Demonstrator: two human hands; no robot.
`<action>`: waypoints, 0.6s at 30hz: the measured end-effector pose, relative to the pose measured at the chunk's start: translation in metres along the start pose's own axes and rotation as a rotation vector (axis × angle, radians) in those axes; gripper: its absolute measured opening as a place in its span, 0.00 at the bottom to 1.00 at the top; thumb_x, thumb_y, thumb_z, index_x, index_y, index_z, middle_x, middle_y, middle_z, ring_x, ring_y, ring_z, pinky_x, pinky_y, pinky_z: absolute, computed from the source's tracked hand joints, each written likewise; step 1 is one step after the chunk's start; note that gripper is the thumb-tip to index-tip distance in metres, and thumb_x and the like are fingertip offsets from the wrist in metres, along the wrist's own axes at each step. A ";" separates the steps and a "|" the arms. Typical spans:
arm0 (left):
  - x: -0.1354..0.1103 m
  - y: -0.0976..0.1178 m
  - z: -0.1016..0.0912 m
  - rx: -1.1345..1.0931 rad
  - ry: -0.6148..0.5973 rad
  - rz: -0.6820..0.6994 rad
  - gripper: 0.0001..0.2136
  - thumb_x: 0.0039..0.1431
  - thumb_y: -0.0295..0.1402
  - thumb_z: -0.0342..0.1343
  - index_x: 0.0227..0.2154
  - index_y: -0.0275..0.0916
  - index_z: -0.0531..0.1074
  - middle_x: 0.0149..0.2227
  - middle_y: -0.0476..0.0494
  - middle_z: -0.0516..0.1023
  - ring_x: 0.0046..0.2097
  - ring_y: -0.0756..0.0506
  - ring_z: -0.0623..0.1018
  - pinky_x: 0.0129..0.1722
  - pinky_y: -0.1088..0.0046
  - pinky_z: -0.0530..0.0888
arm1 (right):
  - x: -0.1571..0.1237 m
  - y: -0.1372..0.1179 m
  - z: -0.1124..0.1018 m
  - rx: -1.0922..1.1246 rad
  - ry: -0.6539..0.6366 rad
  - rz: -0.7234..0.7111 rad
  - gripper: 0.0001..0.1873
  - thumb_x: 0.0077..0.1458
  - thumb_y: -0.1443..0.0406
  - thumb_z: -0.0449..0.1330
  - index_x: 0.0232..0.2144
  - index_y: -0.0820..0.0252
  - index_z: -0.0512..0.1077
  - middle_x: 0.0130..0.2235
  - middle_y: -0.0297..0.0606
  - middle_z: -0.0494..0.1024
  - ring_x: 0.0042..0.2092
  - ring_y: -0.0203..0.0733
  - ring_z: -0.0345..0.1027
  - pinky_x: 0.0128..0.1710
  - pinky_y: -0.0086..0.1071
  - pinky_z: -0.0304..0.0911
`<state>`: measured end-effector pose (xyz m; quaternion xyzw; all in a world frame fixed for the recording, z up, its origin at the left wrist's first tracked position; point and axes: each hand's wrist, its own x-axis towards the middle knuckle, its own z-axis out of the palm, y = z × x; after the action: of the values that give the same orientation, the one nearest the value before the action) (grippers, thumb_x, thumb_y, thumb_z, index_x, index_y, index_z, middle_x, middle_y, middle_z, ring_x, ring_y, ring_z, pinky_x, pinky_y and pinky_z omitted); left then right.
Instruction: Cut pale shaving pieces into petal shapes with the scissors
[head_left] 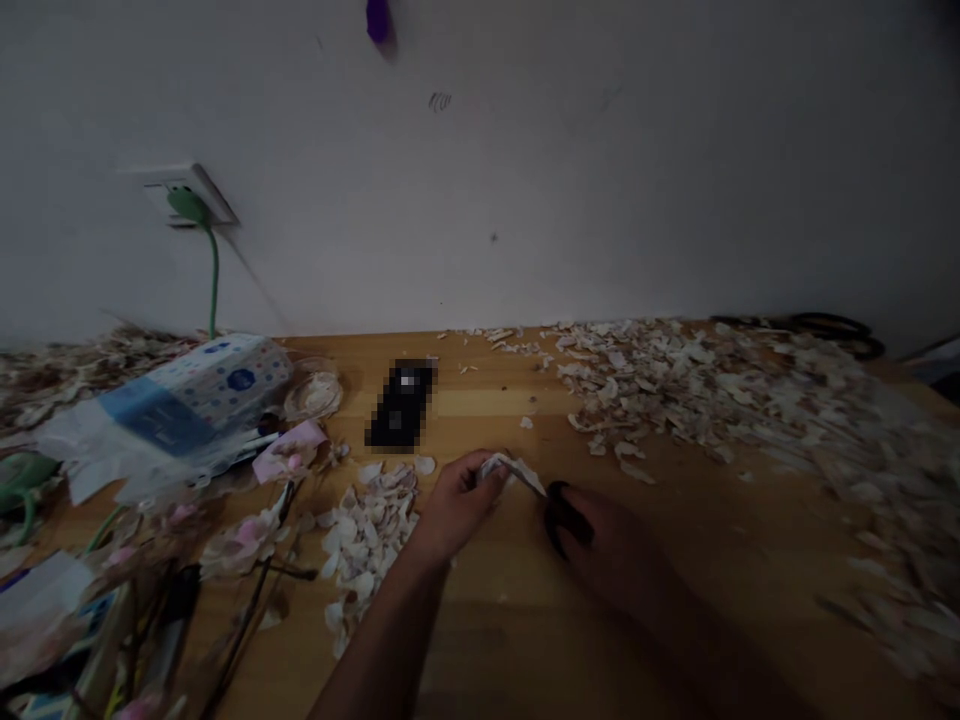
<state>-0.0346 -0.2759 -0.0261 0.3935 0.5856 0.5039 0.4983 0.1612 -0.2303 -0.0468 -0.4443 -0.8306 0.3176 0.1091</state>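
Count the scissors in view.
2: one pair of scissors in the right hand, another pair at back right near the wall, beside scraps. More may be hidden.

Pixel blocks swallowed the dark object near the desk's back edge!
The right hand, dim and blurred, covered part of the scissors; the left hand hid some of the pale piece; scraps towards the desk's right edge smeared away beyond the picture, and up top the purple thing was sliced off!

Petals lie left of the held scissors, scraps right.
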 end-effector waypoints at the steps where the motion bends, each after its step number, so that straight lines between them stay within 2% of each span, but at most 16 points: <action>1: 0.000 0.000 0.000 0.013 0.007 0.016 0.17 0.53 0.48 0.57 0.29 0.36 0.73 0.22 0.53 0.64 0.25 0.53 0.61 0.24 0.79 0.58 | 0.000 0.001 0.001 -0.011 0.005 0.001 0.14 0.52 0.63 0.54 0.41 0.56 0.71 0.43 0.43 0.78 0.42 0.48 0.72 0.41 0.38 0.66; 6: 0.001 0.001 0.001 0.043 0.026 0.043 0.15 0.51 0.46 0.59 0.27 0.37 0.74 0.23 0.52 0.65 0.27 0.52 0.61 0.26 0.78 0.59 | 0.000 -0.001 -0.001 -0.024 -0.023 0.002 0.12 0.54 0.63 0.51 0.38 0.56 0.72 0.41 0.42 0.78 0.41 0.48 0.72 0.39 0.37 0.66; 12: 0.000 0.001 0.001 0.046 -0.013 0.034 0.15 0.52 0.45 0.57 0.26 0.36 0.72 0.22 0.53 0.61 0.26 0.53 0.58 0.25 0.78 0.57 | 0.000 0.000 0.001 -0.019 -0.002 0.004 0.13 0.54 0.63 0.52 0.40 0.57 0.71 0.41 0.42 0.78 0.41 0.47 0.71 0.39 0.37 0.65; 18: 0.000 0.002 0.001 0.105 0.002 0.047 0.12 0.53 0.41 0.57 0.24 0.36 0.71 0.22 0.53 0.62 0.26 0.53 0.61 0.26 0.77 0.58 | 0.000 0.001 0.003 -0.021 0.018 -0.001 0.13 0.52 0.64 0.54 0.41 0.57 0.71 0.42 0.43 0.78 0.42 0.47 0.71 0.40 0.37 0.65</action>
<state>-0.0333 -0.2756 -0.0237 0.4325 0.6023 0.4844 0.4644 0.1606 -0.2316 -0.0497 -0.4480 -0.8330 0.3047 0.1121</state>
